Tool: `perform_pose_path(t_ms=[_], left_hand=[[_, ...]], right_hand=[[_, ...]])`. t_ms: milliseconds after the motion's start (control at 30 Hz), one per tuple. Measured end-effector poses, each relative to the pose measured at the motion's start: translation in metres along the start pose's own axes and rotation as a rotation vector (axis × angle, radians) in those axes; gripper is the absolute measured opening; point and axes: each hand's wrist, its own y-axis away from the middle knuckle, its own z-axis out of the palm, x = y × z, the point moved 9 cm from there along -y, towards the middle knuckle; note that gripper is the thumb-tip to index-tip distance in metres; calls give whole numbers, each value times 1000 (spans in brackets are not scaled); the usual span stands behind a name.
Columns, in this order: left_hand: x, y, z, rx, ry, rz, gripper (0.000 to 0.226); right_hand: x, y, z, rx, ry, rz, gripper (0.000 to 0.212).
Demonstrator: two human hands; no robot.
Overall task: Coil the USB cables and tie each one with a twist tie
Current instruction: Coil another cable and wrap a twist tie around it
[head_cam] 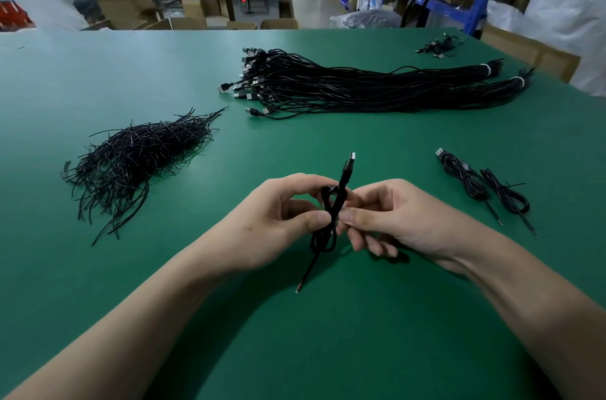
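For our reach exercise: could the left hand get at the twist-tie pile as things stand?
Likely yes, once freed: nothing lies between the left hand and the twist-tie pile on its left, but the hand now pinches the coiled cable with the right hand.

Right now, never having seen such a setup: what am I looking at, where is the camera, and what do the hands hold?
No machine here: a person works with bare hands, filmed by one camera on their head, looking forward and down. The left hand and right hand pinch a coiled black cable between them, plug pointing up, above a green table. To the left lies a heap of twist ties; farther back, long bundles of uncoiled cables; to the right, two coiled cables. Whether the held coil is tied yet, I cannot tell.
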Motion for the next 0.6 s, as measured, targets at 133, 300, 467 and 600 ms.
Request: perform_pose_path(t_ms=[133,300,467,600], left_hand=[[-3,-1,-3,34,-18,-7,31],[-11,-1,-9,91,64,-79,31],[-24,2,-14,154,171,-195,26],[-33,4,-12,164,433,-298,33]], right_hand=[[3,-2,-2,40,-4,16,20],[-2,-3,-4,170,94,-44,12],[-36,10,1,337,714,-330,12],[-57,19,15,415,1090,-534,13]])
